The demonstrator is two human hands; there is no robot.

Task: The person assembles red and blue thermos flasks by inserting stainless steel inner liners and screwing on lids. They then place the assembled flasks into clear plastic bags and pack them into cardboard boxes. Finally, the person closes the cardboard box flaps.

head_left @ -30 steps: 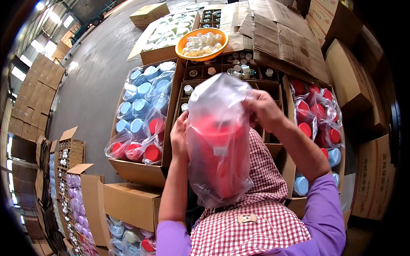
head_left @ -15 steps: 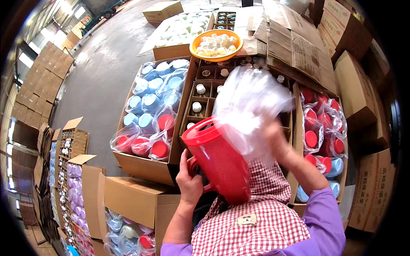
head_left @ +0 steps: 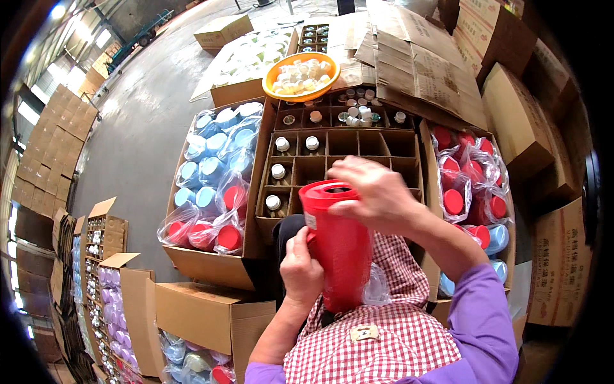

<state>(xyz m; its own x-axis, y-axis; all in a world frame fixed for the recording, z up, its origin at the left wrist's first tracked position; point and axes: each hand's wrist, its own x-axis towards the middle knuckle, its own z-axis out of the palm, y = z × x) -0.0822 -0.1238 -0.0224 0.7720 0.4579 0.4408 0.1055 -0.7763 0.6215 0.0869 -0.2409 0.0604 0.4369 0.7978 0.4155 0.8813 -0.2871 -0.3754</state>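
A tall red plastic jug (head_left: 345, 256) stands nearly upright on my lap, its top opening facing up. My left hand (head_left: 303, 269) is closed round the jug's handle on the left side. Over the opening is my right hand (head_left: 377, 195), slightly blurred, its fingers stretched out past the rim and its thumb by the near edge. Whether it presses on the rim I cannot tell. A crumpled clear plastic bag (head_left: 377, 286) lies against the jug on its right, on the checked apron (head_left: 377, 339).
Ahead stands a divided carton (head_left: 358, 133) with several white-capped bottles. An orange basin (head_left: 291, 96) of white caps sits behind it. Boxes of blue and red bagged jugs flank it, left (head_left: 208, 255) and right (head_left: 505, 256). Flattened cardboard (head_left: 435, 70) lies at the far right.
The clear bag, held up beside the jug in my right hand, is now down on my lap. My right hand has moved to the jug's top, and the jug has tilted more upright.
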